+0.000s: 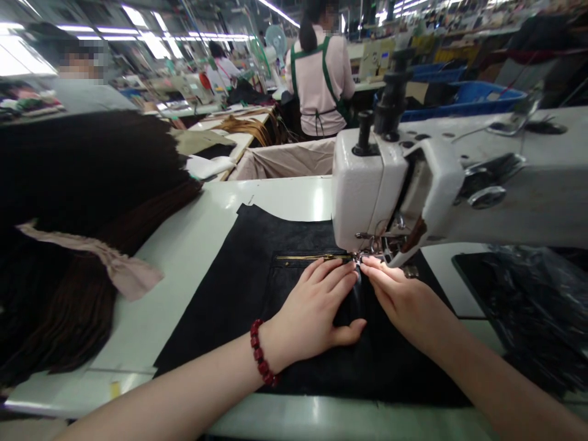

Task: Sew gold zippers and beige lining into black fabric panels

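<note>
Lying palm-down, gripping nothing, the left hand point(312, 309) touches a black panel point(229, 294) by its brass zipper point(301, 258) — the right hand point(407, 300) (fingers straight; any pinch hidden) rests near the sewing machine point(441, 196). The panel lies on a pale table point(289, 193), a dark stack point(82, 171) left.

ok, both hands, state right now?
Left hand: open, palm down on the black piece, gripping nothing visible.
Right hand: outstretched on the same piece near the sewing machine; can't tell whether it's pinching.

The panel point(229, 275) is black, its zipper point(294, 257) gold.
</note>
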`<act>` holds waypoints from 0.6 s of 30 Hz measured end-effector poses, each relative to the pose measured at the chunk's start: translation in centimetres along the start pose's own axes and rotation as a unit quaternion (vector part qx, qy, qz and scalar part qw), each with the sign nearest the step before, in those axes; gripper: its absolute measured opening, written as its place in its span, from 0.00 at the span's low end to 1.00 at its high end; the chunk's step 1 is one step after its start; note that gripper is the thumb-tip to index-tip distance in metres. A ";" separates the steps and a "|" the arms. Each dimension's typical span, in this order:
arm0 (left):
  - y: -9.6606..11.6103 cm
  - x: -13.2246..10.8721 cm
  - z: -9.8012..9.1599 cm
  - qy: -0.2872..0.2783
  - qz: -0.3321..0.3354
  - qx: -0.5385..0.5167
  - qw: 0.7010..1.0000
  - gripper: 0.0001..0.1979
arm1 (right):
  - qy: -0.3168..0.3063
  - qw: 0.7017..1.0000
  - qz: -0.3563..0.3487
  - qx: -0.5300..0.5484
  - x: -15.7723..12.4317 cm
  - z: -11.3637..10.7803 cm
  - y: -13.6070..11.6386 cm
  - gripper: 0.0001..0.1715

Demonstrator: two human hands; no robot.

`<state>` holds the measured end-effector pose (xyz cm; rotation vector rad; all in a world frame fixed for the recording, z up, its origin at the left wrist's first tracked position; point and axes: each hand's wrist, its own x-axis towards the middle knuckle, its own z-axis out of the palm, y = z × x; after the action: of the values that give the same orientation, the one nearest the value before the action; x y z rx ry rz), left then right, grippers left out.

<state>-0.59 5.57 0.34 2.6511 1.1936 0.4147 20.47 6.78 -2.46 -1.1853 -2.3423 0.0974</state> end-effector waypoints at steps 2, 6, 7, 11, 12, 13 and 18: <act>-0.1 -0.2 -0.1 -0.011 0.019 -0.009 1.000 0.27 | -0.011 1.000 0.017 0.007 -0.1 0.1 0.0 0.21; -0.4 -0.4 0.1 -0.010 0.028 -0.020 0.999 0.26 | -0.021 0.999 0.037 0.014 -0.2 0.3 0.1 0.21; -0.4 -0.3 0.2 -0.008 0.028 -0.022 0.999 0.26 | -0.021 0.999 0.038 0.016 -0.2 0.3 0.1 0.21; -0.7 -0.2 0.3 -0.001 0.030 -0.025 0.999 0.26 | -0.025 0.999 0.035 0.031 -0.2 0.2 0.3 0.21; -0.7 -0.3 0.3 0.001 0.032 -0.025 0.999 0.26 | -0.024 0.999 0.037 0.032 -0.1 0.1 0.3 0.21; -0.7 -0.3 0.3 0.001 0.036 -0.024 0.999 0.27 | -0.023 0.999 0.038 0.030 -0.1 0.1 0.3 0.21; -0.7 -0.2 0.0 -0.005 0.049 -0.019 0.999 0.29 | -0.027 0.998 0.052 0.017 -0.2 0.1 0.2 0.22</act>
<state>-1.24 5.86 0.11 2.6837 1.0443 0.4342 20.67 6.74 -2.68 -1.3037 -2.3139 0.2060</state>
